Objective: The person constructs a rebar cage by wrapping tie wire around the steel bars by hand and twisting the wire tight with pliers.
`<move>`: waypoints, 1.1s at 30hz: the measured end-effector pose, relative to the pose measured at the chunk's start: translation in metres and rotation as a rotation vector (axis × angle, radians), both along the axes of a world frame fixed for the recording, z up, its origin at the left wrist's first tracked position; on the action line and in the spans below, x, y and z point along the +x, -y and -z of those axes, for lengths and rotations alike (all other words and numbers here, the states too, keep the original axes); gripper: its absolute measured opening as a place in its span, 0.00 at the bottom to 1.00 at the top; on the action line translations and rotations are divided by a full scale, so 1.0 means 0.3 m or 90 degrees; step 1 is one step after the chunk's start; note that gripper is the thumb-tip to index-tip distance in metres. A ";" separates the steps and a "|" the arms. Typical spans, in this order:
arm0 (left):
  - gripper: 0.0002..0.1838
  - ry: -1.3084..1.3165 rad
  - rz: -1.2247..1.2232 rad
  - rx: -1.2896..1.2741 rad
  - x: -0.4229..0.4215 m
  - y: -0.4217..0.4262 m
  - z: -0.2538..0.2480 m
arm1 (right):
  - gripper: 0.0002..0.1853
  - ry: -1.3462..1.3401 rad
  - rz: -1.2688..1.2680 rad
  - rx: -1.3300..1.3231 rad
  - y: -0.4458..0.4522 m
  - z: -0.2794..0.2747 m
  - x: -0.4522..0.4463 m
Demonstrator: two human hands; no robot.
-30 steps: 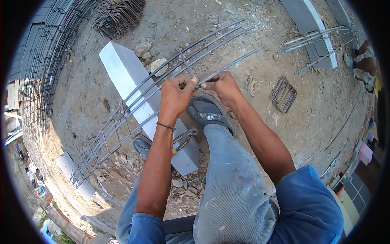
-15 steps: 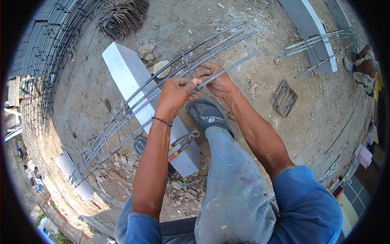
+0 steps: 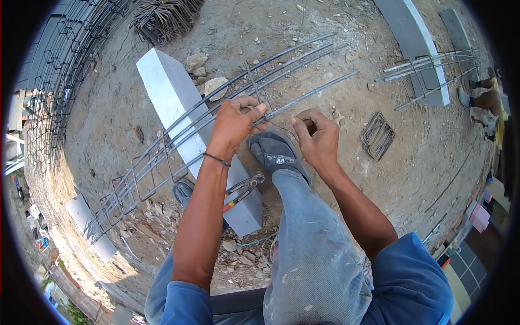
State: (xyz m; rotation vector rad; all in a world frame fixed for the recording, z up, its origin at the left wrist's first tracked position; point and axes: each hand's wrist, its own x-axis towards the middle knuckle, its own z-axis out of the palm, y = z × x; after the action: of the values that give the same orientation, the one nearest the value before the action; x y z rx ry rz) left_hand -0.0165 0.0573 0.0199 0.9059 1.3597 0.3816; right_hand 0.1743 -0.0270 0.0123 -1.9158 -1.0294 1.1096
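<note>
My left hand (image 3: pixel 236 122) is closed around a steel bar of the rebar cage (image 3: pixel 189 127), where a square stirrup (image 3: pixel 252 81) meets the bars. My right hand (image 3: pixel 317 135) is off to the right of that joint, its thumb and forefinger pinched together. A thin binding wire (image 3: pixel 280 127) runs from the joint towards the right fingers; its far end is hard to make out. The cage rests across a pale rectangular block (image 3: pixel 173 89). Pincers (image 3: pixel 245 189) with red and yellow handles lie on the block's near end, beside my left forearm.
Loose stirrups (image 3: pixel 378 135) lie on the dirt at right, and a bundle of bent steel (image 3: pixel 165 19) at the top. Finished cages (image 3: pixel 59 81) stand at left. Another block (image 3: pixel 414 49) bears bars at upper right, near a person's legs (image 3: pixel 485 105). Stones (image 3: pixel 215 88) sit beside the cage.
My right hand has drawn away from the joint, down and to the right, exposing the thin wire. My left hand keeps its hold on the bar.
</note>
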 end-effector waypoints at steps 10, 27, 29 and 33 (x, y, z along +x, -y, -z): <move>0.07 0.072 -0.045 -0.028 -0.002 -0.003 0.019 | 0.07 0.189 -0.342 0.228 -0.213 -0.064 -0.082; 0.08 0.034 -0.015 -0.009 0.000 0.005 0.045 | 0.08 0.437 -0.326 0.344 -0.034 -0.024 -0.128; 0.10 -0.001 0.009 0.030 0.000 0.008 0.060 | 0.09 0.457 -0.243 0.432 0.005 0.048 -0.129; 0.12 -0.031 0.033 0.056 -0.007 0.016 0.055 | 0.10 0.378 -0.158 0.434 0.039 0.128 -0.163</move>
State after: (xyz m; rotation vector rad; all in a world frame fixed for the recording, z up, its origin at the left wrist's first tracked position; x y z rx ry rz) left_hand -0.0187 0.0523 0.0036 1.0269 1.3699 0.3838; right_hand 0.1254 -0.0388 -0.0261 -1.5794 -1.7333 0.2058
